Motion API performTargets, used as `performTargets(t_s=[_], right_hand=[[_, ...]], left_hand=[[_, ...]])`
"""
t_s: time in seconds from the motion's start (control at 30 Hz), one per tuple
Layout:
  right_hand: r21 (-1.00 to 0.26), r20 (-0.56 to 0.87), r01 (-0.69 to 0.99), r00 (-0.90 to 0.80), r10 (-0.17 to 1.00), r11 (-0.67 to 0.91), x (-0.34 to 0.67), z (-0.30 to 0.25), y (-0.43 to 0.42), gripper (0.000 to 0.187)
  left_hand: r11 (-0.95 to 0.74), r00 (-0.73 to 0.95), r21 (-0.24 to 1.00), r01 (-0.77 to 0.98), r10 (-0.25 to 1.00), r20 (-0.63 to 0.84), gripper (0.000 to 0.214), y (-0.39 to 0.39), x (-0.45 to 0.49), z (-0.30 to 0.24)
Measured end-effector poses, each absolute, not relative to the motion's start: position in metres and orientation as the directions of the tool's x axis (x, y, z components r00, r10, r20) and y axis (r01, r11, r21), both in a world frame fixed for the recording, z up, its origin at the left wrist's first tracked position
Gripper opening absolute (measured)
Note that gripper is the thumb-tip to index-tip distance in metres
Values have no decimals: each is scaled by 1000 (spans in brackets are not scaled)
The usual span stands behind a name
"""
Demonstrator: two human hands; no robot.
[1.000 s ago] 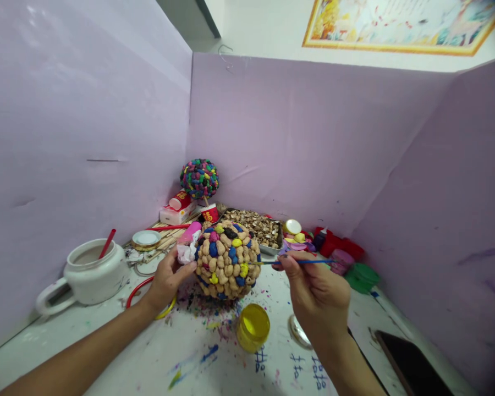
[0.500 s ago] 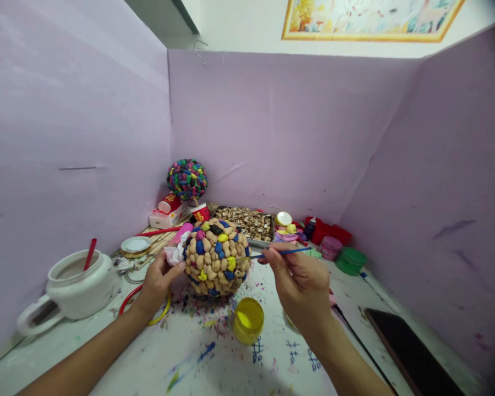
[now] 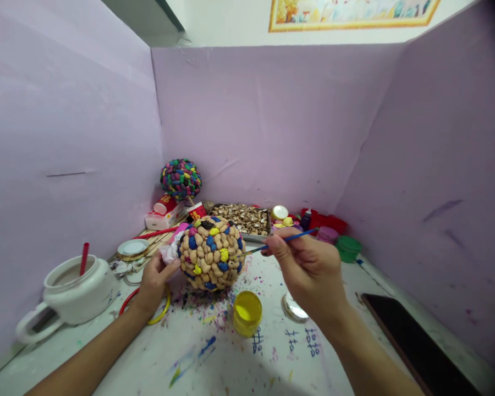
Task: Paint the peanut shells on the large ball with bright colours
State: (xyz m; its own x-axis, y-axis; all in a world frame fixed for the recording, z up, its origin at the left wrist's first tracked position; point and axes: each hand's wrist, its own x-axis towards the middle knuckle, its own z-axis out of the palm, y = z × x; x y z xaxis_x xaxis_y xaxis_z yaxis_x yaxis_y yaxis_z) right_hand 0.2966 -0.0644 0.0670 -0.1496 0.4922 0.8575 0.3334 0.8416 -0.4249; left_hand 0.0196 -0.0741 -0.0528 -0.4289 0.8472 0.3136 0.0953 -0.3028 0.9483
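A ball covered in peanut shells, some painted blue, yellow, black or pink, sits just above the paint-flecked table. My left hand grips its left side, fingers closed with a crumpled white tissue between them and the ball. Pinched in my right hand is a thin blue paintbrush. Its bristles point left and meet the ball's right side, near a yellow shell. Below the brush stands an open jar of yellow paint. A round jar lid lies beside my right wrist.
A white mug-like pot with a red stick stands left. Behind are a multicoloured ball, a tray of shells and a green tub. A phone lies right; purple panels enclose the table.
The view has shifted slightly. My right hand has moved a little to the right and tilted the brush more steeply, uncovering the lid. My left hand keeps its hold on the ball.
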Motion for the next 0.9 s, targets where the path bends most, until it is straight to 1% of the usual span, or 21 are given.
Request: performTargets(t_s=[0.2,0.3,0.43,0.57,0.67,0.77,0.83,0.9], right_hand=[[-368,872,257,-237,428,894,280,51,-64,13],[-337,895,261,-211,394,905,278,48,-61,12],[-322,910,294,-166,380,900,283,51,-61,14],[-321,908,283,-181,379,904,282,51,-62,14],[-296,917,259,-194,349,919,279,48,-61,11],[-283,923,270,-184,337,921,279,47,-60,13],[-304,918,296,-163,362,905,283,50,-61,15],[-340,905,326,-142,401,882,290,56,-62,17]], left_hand=[[-309,-421,948,81,851,314,51,-74,18,-55],[-311,-417,948,73,854,312,52,-74,18,-56],[-324,-404,943,78,854,327,50,-74,18,-55],[-323,-405,941,101,850,335,54,-74,16,-58],[-326,-411,941,90,849,334,56,-73,14,-60],[-317,-414,947,61,855,313,57,-72,16,-58],[-313,-421,950,7,861,287,58,-72,18,-55],[-306,-427,948,-84,871,244,58,-72,20,-51]])
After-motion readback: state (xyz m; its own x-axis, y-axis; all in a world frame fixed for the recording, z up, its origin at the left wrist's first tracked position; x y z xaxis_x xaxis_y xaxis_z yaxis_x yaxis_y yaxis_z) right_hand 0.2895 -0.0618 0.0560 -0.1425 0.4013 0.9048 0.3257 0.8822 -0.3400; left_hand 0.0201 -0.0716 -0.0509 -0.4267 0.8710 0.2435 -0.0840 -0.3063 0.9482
